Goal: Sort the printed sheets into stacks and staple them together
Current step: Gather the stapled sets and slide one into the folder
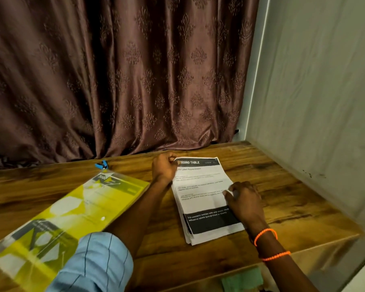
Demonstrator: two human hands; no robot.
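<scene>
Left hand (164,167) pinches far-left corner of sheet stack (207,199), right hand (243,200) presses flat – lower sheets may fan out, misaligned; stapler (101,165) lies well apart on bench (282,186).

Bare table (282,186) right of my right hand (243,200); yellow folder (72,207) and blue stapler (101,165) crowd the left.
</scene>
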